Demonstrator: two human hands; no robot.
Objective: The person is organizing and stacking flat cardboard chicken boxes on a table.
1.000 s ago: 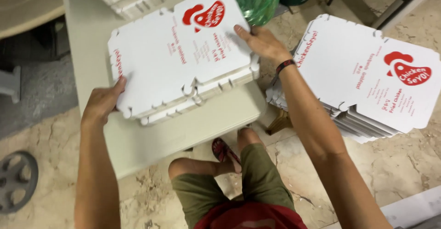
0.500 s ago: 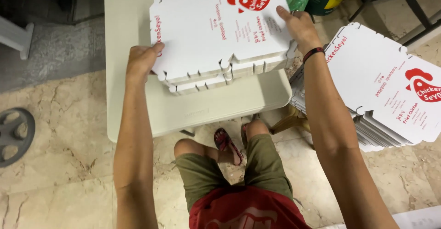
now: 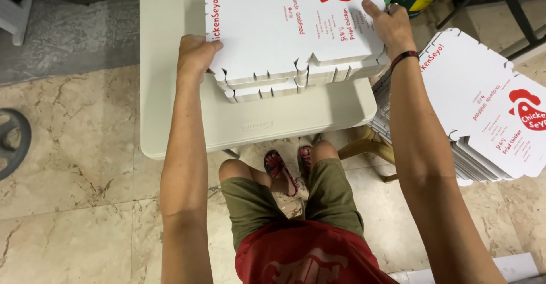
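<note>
Seated at a pale worktop (image 3: 182,90), both arms stretched forward over the knees. Left hand (image 3: 195,53) curled shut on the left edge of a stack of flat box blanks (image 3: 284,39), white with red print, fingers hooked under the notched rim and thumb on top. Right hand (image 3: 391,27) clamped on the opposite side near the far corner, palm pressed down on the top sheet — a two-sided grip that looks meant to keep the loose sheets squared and stop them from fanning. Stack lying flat near the front right part of the worktop, scalloped front edges slightly stepped, not yet flush. Bare strip of worktop between stack and near edge, more free surface to the left. Second pile of blanks (image 3: 483,107) close by on the right, on a low wooden stool (image 3: 369,144), just beside the right forearm — tight clearance there. Marble floor (image 3: 68,176) open to the left.
</note>
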